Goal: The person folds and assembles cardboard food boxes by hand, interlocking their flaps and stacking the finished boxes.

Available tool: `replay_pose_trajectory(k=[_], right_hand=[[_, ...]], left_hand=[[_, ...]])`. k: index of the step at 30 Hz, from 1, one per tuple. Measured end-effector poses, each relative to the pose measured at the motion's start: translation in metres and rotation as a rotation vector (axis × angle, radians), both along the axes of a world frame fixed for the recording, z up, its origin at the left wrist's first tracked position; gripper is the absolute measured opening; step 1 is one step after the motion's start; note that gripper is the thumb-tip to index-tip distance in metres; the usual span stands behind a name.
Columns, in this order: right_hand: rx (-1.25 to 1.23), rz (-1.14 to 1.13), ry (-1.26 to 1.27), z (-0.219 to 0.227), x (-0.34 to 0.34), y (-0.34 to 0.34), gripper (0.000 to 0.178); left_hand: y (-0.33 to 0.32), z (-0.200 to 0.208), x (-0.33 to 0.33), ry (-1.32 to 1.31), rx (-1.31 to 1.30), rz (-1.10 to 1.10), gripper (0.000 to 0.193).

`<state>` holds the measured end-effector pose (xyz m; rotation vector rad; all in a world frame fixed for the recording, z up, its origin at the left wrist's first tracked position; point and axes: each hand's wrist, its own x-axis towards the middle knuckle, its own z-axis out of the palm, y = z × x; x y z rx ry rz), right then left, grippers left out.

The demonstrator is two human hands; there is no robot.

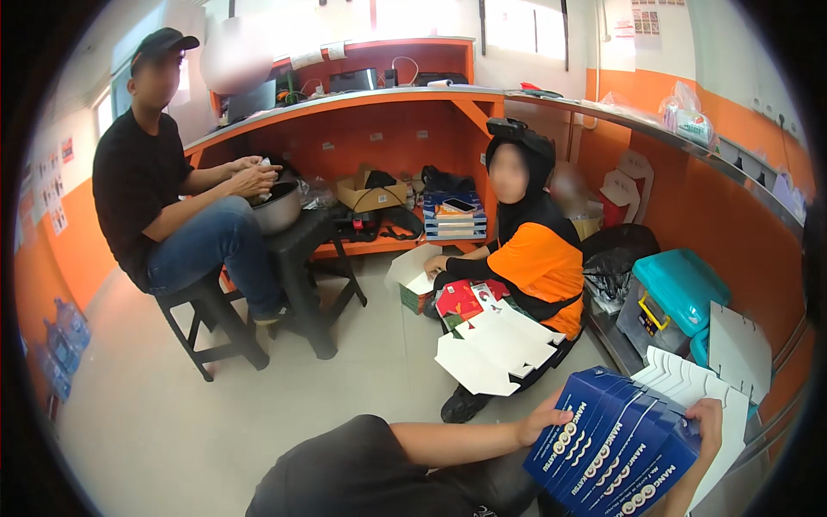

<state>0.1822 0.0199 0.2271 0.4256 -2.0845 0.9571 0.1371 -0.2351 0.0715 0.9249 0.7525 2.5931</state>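
At the lower right, a stack of blue printed cardboard food boxes [603, 439] with white inner flaps lies tilted across my lap, nested and fanned in several layers. My left hand [544, 420] grips the stack's left edge, thumb on the printed face. Around the right edge my right hand [708, 424] is closed, fingers near the white flaps [693, 379]. Both hands hold the same stack. My dark-clothed leg [362, 470] fills the lower middle. The undersides of the boxes are hidden.
Ahead, a person in an orange shirt [538, 267] sits on the floor with white-and-red cardboard [500, 340]. Another person on a stool [202, 302] handles something over a metal pot [280, 209]. A teal-lidded bin [680, 289] stands right, below a long shelf [620, 112].
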Motion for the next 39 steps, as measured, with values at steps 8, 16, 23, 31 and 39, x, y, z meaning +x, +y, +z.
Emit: replay_pose_trajectory(k=[8,16,23,31,39], right_hand=[[0.105,0.283,0.037,-0.018,-0.013,0.027,0.037],[0.037,0.522,0.089,-0.103,-0.049,0.083,0.042],[-0.353,0.895,-0.032,-0.081,-0.028,0.076,0.048],[-0.063,0.415,0.022,-0.045,0.008,0.068,0.025],[-0.149,0.302,-0.124,-0.074,-0.016,0.072,0.024]], left_hand=[[-0.012,0.011,-0.025,-0.014,-0.163,0.073,0.094],[-0.005,-0.007,-0.028,0.072,-0.296,0.211,0.105],[0.007,0.021,-0.015,0.055,-0.271,0.148,0.093],[0.008,0.034,-0.012,0.08,-0.347,0.178,0.113],[0.007,0.025,-0.019,0.064,-0.371,0.193,0.112]])
